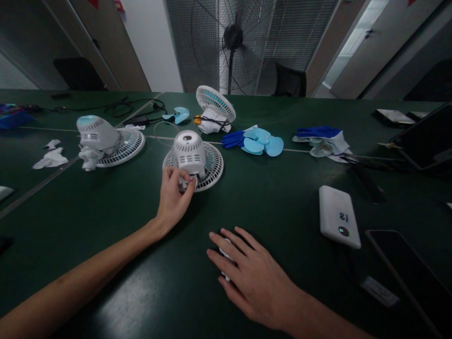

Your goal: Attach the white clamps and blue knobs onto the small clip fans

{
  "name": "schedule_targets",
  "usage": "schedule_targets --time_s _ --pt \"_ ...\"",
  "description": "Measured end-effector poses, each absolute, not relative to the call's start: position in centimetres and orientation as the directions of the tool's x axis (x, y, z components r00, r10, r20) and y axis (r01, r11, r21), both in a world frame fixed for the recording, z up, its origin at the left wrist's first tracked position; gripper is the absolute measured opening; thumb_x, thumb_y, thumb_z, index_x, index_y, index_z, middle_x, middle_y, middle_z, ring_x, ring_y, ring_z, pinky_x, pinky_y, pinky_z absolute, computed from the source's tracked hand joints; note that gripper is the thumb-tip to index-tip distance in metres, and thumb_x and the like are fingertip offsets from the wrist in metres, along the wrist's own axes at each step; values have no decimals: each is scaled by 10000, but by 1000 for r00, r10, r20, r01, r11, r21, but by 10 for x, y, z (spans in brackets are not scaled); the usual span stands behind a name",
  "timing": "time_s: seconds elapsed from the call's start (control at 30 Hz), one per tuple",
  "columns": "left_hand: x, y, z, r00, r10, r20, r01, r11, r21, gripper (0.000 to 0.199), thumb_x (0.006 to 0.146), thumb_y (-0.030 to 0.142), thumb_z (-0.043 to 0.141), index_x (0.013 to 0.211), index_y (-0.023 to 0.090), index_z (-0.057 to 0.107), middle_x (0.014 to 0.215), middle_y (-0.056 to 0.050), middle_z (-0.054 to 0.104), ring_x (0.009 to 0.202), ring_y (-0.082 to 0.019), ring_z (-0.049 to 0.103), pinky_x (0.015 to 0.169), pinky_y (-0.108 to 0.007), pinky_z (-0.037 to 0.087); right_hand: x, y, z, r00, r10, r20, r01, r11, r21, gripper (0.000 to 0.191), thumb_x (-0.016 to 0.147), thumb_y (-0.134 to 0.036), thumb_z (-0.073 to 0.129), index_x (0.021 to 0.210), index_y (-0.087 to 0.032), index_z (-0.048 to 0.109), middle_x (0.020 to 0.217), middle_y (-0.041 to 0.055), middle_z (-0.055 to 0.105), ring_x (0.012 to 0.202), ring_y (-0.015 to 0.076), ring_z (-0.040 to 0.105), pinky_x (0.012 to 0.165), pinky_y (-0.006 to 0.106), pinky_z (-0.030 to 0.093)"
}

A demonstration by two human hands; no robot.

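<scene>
A small white fan (192, 155) lies face down on its round grille, with its vented motor housing upward. My left hand (175, 195) is closed in a pinch at the near end of that housing, on a small whitish part mostly hidden by the fingers. My right hand (252, 273) lies palm down on the green table (155, 282), fingers spread. Beneath its fingers a small white piece (226, 252) shows in part; its kind is not clear.
Left stands another small fan (100, 139) on its grille; a third fan (213, 110) is tilted behind. Blue fan blades (263, 141), blue-white gloves (323, 139), crumpled tissue (52, 157), a black cable (122, 108), a white power bank (339, 216) and a dark phone (406, 273) lie around.
</scene>
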State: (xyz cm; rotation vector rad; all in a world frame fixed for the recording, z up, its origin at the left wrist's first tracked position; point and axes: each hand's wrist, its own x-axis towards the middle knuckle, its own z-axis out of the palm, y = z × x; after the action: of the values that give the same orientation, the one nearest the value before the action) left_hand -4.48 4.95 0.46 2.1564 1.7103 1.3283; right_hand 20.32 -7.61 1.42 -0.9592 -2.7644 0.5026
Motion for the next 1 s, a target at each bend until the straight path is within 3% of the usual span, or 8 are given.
schedule_targets --time_s 0.13,0.3,0.4,0.57,0.7,0.83,0.9,1.0 --pt "-10 -7 9 161 872 462 573 -464 676 57 945 200 632 967 212 581 1036 -37 482 1001 -202 526 867 -332 483 200 -78 13 -765 637 99 573 742 -349 483 1035 -355 448 1508 -262 423 1608 47 404 1455 288 400 1236 525 265" --pt "14 -40 8 339 875 346 391 -466 793 103 939 145 626 994 224 590 1090 -36 474 1023 -184 524 886 -322 479 198 -85 6 -763 626 162 561 766 -314 333 1041 -399 439 1285 -239 601 1311 58 656 1269 255 554 1151 434 357" --pt "18 -41 6 362 867 342 355 -467 810 97 948 144 608 999 226 590 1085 -37 475 1013 -184 523 873 -328 482 198 -86 3 -773 618 143 560 771 -304 307 1047 -405 420 1224 -246 614 1227 44 687 1162 245 602 1082 432 396" --pt "13 -35 9 397 842 366 342 -505 792 90 965 190 601 1046 229 598 1089 -46 484 1025 -191 529 881 -344 496 198 -82 4 -772 620 137 558 766 -320 323 1043 -413 429 1271 -251 591 1280 46 668 1179 249 588 1051 437 409" --pt "-4 -40 15 407 780 475 368 -616 697 243 979 144 495 1207 204 555 1160 -91 519 1080 -215 533 900 -377 502 199 -82 9 -767 608 207 526 780 -339 429 997 -448 499 1378 -256 540 1335 65 646 1166 271 595 987 450 460" --pt "-19 -58 15 500 609 616 405 -793 456 263 894 75 500 1140 157 543 1010 -92 576 911 -216 559 759 -370 490 208 -85 15 -627 534 567 385 845 -370 375 905 -241 533 1268 -180 608 1212 92 707 1120 245 626 923 404 501" --pt "-19 -67 11 642 561 523 425 -828 365 208 932 210 520 1126 141 545 874 -66 613 761 -215 566 686 -381 475 214 -85 16 -454 557 695 352 829 -434 298 865 -114 470 1095 -166 652 964 69 732 898 194 659 796 349 513" --pt "-15 -71 6 780 524 341 458 -850 258 395 993 467 499 1190 127 544 822 -48 660 660 -215 592 658 -394 486 218 -79 12 -273 709 650 447 692 -567 250 911 -95 400 790 -189 597 666 7 596 600 129 561 591 280 419"
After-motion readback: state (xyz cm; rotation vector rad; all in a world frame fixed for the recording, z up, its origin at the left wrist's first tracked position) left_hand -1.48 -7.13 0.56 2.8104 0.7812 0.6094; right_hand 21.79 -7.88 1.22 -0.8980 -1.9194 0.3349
